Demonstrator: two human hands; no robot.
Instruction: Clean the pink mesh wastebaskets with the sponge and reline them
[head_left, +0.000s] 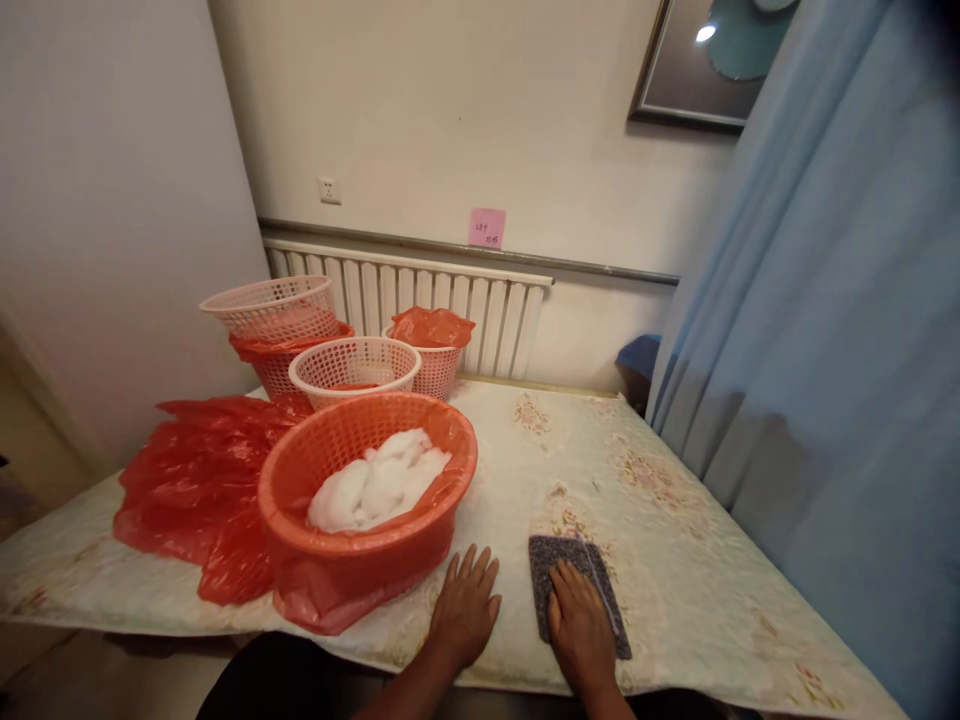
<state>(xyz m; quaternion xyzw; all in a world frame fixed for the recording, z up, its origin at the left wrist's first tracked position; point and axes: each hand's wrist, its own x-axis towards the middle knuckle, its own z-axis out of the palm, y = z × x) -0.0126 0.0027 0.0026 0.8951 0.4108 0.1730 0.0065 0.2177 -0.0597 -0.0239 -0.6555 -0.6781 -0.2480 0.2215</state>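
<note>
My left hand [465,608] lies flat on the floral tablecloth, its fingers stretched out and slightly spread, with nothing in it. Just beyond it stands an orange-red basket [367,407] lined with a red plastic bag, and fluffy white stuffing [379,480] fills part of it. My right hand [579,620] rests palm down, fingers extended, on a dark grey speckled pad [546,553]. A thin pale purple strip [598,580] runs along the pad beside that hand; I cannot tell what it is.
Crumpled red plastic bags [195,490] lie left of the lined basket. Behind it are a white basket [356,350], stacked baskets [274,300] and one with a red bag [431,328]. A radiator [495,315] lines the wall; a blue curtain [810,330] hangs at the right.
</note>
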